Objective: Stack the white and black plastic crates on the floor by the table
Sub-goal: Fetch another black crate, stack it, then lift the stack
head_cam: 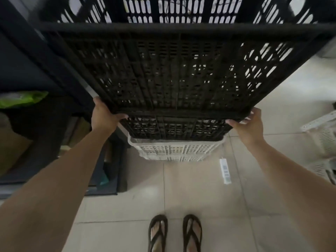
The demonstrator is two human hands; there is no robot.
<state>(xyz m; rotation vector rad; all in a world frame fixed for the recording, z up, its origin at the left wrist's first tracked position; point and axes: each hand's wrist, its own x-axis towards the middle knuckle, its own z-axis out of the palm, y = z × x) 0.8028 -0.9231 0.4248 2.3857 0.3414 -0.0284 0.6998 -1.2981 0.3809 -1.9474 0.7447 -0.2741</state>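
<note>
Both hands [177, 122] gripping black crate [174, 73], white crate [174, 150] beneath it

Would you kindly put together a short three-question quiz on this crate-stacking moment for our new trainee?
1. True or false: both hands grip the near rim of the black crate.
2. What colour is the crate at the bottom of the stack?
3. What lies on the floor to the right of the stack: (a) a white power strip, (b) a broom, (c) a bucket?

Key:
1. True: left hand and right hand each hold a near corner.
2. White.
3. (a), the white power strip.
</note>
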